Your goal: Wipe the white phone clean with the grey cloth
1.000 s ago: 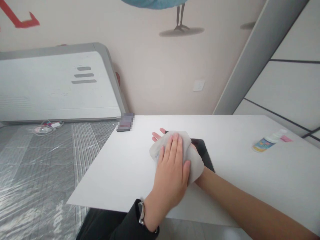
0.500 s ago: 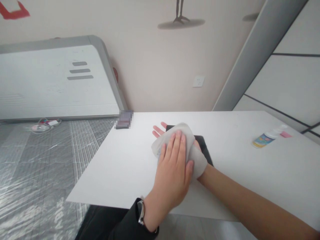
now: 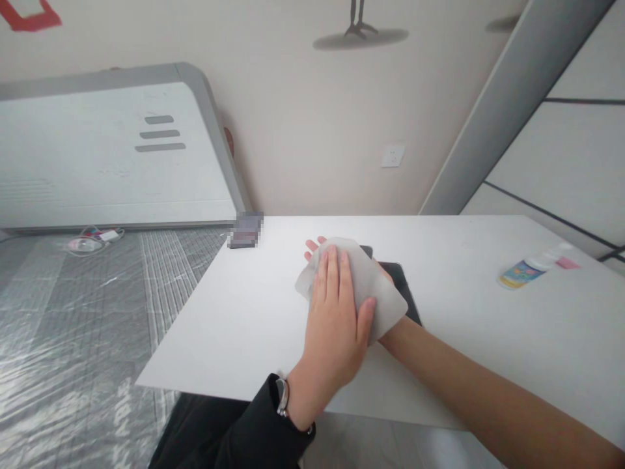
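Observation:
My left hand [image 3: 336, 319], with a watch at the wrist and a dark sleeve, lies flat on a white wipe [image 3: 381, 296] and presses it onto a flat black device [image 3: 403, 286] on the white table [image 3: 488, 345]. My right hand [image 3: 312, 247] reaches in from the lower right and is mostly hidden under the wipe. Only its fingertips show, past the device's far left edge, and it appears to hold the device steady.
A small bottle [image 3: 530, 268] lies at the table's right, with a pink scrap [image 3: 566, 262] beside it. A blurred dark object [image 3: 245, 230] sits at the far left corner. Left of the table are a plastic-covered surface [image 3: 73, 326] and a white panel [image 3: 112, 163] against the wall.
My left hand slid the wipe a little farther away and to the left across the black device. The wipe now lies flatter. The view shifted slightly.

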The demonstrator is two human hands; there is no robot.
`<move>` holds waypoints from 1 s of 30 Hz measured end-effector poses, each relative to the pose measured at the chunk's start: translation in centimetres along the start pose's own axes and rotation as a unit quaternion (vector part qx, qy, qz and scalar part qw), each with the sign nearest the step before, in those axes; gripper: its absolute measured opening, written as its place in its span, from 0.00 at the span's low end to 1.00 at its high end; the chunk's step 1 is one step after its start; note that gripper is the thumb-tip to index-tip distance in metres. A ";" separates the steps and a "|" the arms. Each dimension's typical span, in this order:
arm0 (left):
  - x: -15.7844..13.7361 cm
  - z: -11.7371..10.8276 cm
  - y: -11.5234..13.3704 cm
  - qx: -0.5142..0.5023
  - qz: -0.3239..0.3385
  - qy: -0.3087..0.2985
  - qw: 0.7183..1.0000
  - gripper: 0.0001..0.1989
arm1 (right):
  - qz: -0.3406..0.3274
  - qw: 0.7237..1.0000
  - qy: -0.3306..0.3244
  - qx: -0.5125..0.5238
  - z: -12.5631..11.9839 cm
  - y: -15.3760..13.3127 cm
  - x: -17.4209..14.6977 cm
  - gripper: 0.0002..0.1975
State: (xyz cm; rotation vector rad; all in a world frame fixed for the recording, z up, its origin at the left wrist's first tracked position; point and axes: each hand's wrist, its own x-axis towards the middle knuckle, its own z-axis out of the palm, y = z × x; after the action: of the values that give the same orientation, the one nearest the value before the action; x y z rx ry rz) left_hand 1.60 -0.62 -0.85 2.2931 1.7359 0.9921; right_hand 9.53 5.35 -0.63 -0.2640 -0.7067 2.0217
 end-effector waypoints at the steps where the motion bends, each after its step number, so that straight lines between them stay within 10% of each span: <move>1: -0.8 0.3 0.3 0.000 0.007 -0.009 1.000 0.35 | 0.003 1.000 0.009 0.004 0.1 -0.6 0.1 0.26; 14: -1.4 -0.9 -1.8 0.005 0.100 -0.059 0.993 0.41 | -0.002 0.998 0.060 -0.022 0.9 -2.3 0.5 0.22; 23: -1.1 -0.9 -2.2 -0.214 -0.008 -0.055 0.975 0.38 | -0.070 0.995 0.071 -0.019 -0.7 -3.2 1.2 0.10; 27: -0.6 -2.7 -2.6 -0.373 -0.157 -0.012 0.914 0.22 | -0.065 0.994 0.051 -0.067 -0.2 -3.0 1.4 0.06; 30: -0.5 -3.6 -2.9 -0.537 -0.281 0.008 0.796 0.18 | -0.059 0.990 0.047 -0.121 0.3 -2.8 1.3 0.16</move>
State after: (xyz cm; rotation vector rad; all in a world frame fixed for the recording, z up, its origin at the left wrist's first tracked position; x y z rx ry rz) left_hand -2.83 -1.12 0.50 0.9780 1.1705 1.3294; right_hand 10.70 7.42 1.35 -0.4463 -0.8876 1.8000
